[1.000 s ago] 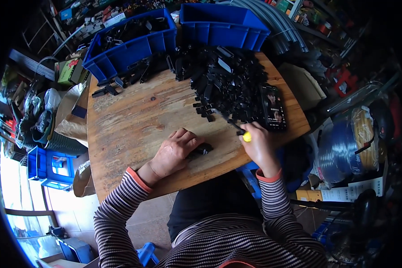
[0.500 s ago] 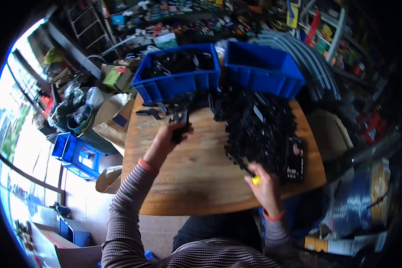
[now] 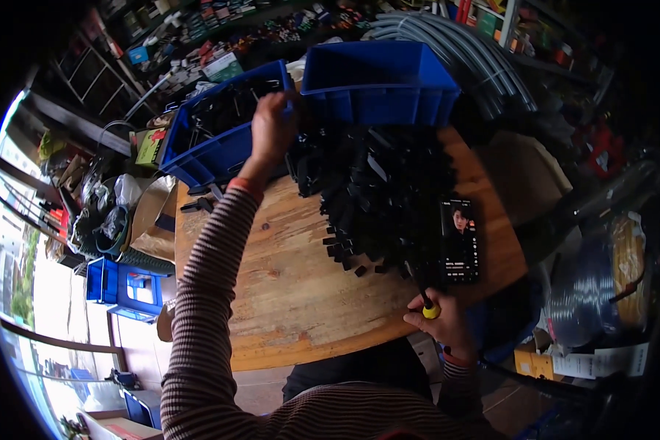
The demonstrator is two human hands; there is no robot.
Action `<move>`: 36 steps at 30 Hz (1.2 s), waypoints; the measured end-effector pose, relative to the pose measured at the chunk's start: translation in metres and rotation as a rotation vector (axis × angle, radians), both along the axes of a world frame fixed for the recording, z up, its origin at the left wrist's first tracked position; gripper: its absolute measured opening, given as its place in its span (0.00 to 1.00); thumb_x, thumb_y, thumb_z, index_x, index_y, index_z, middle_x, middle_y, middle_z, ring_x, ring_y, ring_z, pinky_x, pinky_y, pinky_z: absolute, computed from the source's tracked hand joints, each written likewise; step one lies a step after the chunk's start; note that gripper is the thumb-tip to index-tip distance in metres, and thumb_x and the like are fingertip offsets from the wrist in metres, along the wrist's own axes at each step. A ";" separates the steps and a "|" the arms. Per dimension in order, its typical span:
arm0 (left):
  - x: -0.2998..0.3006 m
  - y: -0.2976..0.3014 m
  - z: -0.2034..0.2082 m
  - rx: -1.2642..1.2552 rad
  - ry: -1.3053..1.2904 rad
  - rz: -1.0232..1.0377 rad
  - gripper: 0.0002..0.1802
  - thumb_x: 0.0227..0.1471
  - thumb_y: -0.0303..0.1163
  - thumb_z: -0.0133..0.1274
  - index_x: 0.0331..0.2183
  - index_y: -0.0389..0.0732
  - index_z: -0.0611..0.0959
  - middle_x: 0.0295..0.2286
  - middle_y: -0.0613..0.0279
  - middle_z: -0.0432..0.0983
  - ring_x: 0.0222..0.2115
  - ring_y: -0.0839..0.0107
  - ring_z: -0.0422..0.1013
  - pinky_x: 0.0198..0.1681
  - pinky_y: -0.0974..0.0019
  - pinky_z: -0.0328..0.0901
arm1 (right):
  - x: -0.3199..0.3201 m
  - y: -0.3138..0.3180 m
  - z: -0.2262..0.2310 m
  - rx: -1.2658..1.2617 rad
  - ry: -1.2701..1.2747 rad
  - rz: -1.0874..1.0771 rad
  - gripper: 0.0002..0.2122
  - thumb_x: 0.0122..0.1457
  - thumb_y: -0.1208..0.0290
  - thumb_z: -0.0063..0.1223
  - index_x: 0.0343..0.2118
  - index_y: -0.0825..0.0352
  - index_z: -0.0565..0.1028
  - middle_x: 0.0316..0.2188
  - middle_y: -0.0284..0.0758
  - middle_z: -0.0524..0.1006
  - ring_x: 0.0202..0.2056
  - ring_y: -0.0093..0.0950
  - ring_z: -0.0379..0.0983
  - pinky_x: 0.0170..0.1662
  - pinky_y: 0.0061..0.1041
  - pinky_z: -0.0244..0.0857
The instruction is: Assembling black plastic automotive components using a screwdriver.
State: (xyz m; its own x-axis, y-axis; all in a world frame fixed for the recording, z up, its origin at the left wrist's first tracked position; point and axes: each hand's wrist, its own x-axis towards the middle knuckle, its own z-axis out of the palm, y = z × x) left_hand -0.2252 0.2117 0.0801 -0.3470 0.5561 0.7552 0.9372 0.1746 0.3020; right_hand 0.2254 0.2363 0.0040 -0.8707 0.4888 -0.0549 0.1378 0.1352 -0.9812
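Note:
My left hand (image 3: 273, 126) is raised at the right end of the left blue bin (image 3: 224, 150), its fingers curled. Whatever they may hold is hidden behind the knuckles. At the near right of the table, my right hand (image 3: 447, 323) is closed round a yellow-handled tool (image 3: 431, 311). A dark, narrow part of the tool points away from me, toward a large heap of small black plastic parts (image 3: 378, 183). More black parts fill the left bin.
Right of the left bin stands a second blue bin (image 3: 378, 104), with no parts visible inside. A phone with a lit screen (image 3: 458, 242) lies beside the heap on the wooden table (image 3: 293, 293). Coiled grey hoses (image 3: 469, 55) lie behind.
My left hand has moved from the tabletop away from me to the bin's end; the black part it held no longer shows. My right hand keeps the tool. The view has shifted.

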 end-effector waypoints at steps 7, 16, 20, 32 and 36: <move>0.133 0.063 -0.053 -0.335 0.186 -0.309 0.23 0.52 0.40 0.53 0.50 0.45 0.76 0.53 0.53 0.66 0.55 0.54 0.60 0.55 0.53 0.58 | 0.009 0.006 0.003 -0.250 -0.026 0.048 0.13 0.48 0.72 0.68 0.31 0.70 0.75 0.22 0.30 0.76 0.22 0.16 0.70 0.26 0.16 0.64; 0.061 0.021 -0.083 -0.665 -0.020 -0.157 0.23 0.54 0.40 0.50 0.51 0.47 0.75 0.57 0.52 0.61 0.59 0.54 0.56 0.57 0.51 0.55 | 0.010 0.005 0.000 -0.262 0.070 0.054 0.13 0.48 0.70 0.68 0.32 0.70 0.75 0.21 0.30 0.75 0.20 0.15 0.69 0.24 0.15 0.63; 0.044 -0.028 -0.075 -0.625 0.042 -0.291 0.18 0.53 0.38 0.52 0.46 0.46 0.80 0.52 0.52 0.69 0.53 0.57 0.64 0.53 0.57 0.61 | 0.008 0.005 0.005 -0.212 0.046 0.066 0.13 0.47 0.70 0.69 0.31 0.70 0.75 0.21 0.30 0.75 0.20 0.15 0.69 0.24 0.15 0.63; 0.065 0.152 -0.050 -0.366 0.049 -0.384 0.15 0.51 0.36 0.53 0.42 0.46 0.79 0.35 0.54 0.77 0.38 0.51 0.72 0.42 0.56 0.68 | 0.014 0.004 -0.006 -0.149 0.044 0.083 0.12 0.50 0.69 0.67 0.32 0.69 0.75 0.23 0.29 0.77 0.27 0.16 0.70 0.32 0.19 0.65; 0.080 0.189 -0.076 -0.551 0.027 -0.260 0.14 0.53 0.36 0.50 0.43 0.46 0.78 0.36 0.54 0.77 0.40 0.51 0.72 0.44 0.54 0.67 | 0.010 0.006 -0.009 -0.076 0.110 0.074 0.12 0.49 0.69 0.67 0.32 0.68 0.75 0.24 0.30 0.77 0.26 0.16 0.71 0.31 0.19 0.65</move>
State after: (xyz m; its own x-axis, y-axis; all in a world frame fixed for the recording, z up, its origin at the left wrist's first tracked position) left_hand -0.1452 0.4004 0.0039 -0.1319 0.9315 0.3391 0.9761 0.0624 0.2081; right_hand 0.2351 0.2426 -0.0050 -0.9072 0.4207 0.0087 0.0208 0.0655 -0.9976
